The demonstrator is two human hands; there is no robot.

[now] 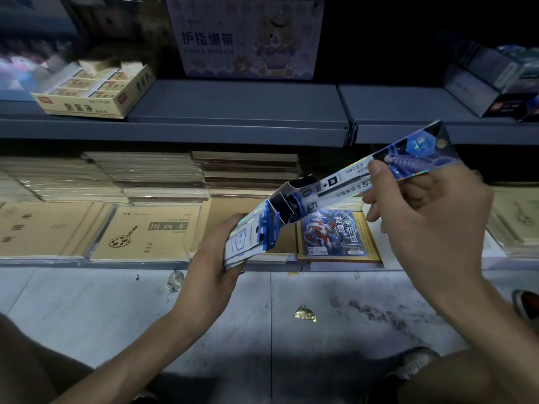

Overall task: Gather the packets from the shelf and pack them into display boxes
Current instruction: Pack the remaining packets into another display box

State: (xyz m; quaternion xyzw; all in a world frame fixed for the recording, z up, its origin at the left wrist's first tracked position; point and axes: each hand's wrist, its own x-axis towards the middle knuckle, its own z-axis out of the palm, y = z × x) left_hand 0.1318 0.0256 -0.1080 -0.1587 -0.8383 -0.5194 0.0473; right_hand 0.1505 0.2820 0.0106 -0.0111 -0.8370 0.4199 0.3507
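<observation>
Right hand: thumb on top and fingers curled beneath, pinched on one long packet with a blue holographic header; packet held tilted, header end up and to the right, lower end pointing down-left. That lower end sits at the open mouth of a small blue-and-white display box, whose flaps stand open; whether the packet tip is inside the box or only just at it cannot be told. Left hand: fingers wrapped shut around a stack of similar packets, held flat and angled, upper edge touching or just beside the box; which hand carries the box is unclear. Both hands are held over the front edge of the lower shelf, which carries tan drawing books laid flat in rows and a blue card pack with an armoured figure just behind the box. Upper shelf, grey metal: a yellow carton of erasers at left, a pale finger-bandage box at centre, dark display boxes at right. Floor: pale tiles, scuffed, with a crumpled gold wrapper near the middle. Lighting dim.
</observation>
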